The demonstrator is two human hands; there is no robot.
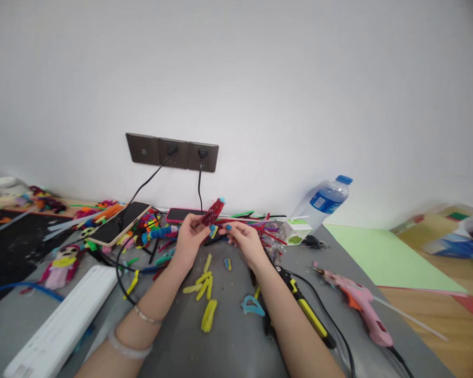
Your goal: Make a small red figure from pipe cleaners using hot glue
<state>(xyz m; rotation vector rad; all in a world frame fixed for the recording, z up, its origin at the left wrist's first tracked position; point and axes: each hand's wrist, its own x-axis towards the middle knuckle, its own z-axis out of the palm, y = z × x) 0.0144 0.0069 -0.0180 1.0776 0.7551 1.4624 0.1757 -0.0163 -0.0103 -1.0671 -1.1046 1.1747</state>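
Note:
My left hand is closed around a dark red fuzzy pipe-cleaner piece, tilted up to the right and tipped with light blue. By the left thumb shows a small blue-and-yellow bit. Just to its right, the fingers of my right hand are pinched together; whatever they hold is too small to make out. Below the hands lie several yellow fuzzy strips, a folded yellow piece, a small blue-and-yellow oval and a light blue loop.
On the right rest a pink glue gun, yellow-black pliers, a water bottle and a small box. To the left are a white power strip, a phone and a pink doll. Black cables cross the table.

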